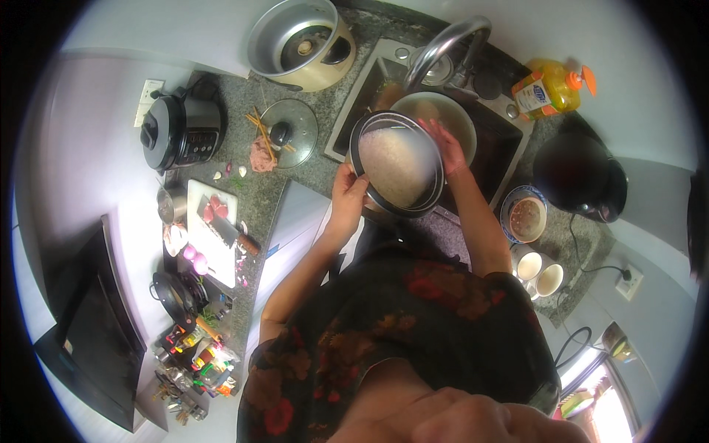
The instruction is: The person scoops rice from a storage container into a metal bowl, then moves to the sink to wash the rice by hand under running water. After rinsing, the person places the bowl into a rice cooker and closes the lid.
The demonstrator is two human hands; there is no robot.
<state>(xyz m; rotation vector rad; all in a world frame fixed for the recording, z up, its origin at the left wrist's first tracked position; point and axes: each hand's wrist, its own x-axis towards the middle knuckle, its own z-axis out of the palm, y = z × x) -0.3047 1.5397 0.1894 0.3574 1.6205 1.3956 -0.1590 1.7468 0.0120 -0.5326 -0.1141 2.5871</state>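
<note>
A dark-rimmed cooking pot is raised at the front of the sink, tilted, with white rice inside. My left hand grips its left rim, thumb on top. Against the pot's right side rests my right hand, its fingers stretched along the outer edge. Behind the pot, a large round basin holding cloudy liquid stands in the sink. A curved metal faucet arches above it.
Left of the sink are an empty-looking metal pot, a glass lid with chopsticks, minced meat and a pressure cooker. A cleaver lies on a cutting board. At right stand a soap bottle, bowl and mugs.
</note>
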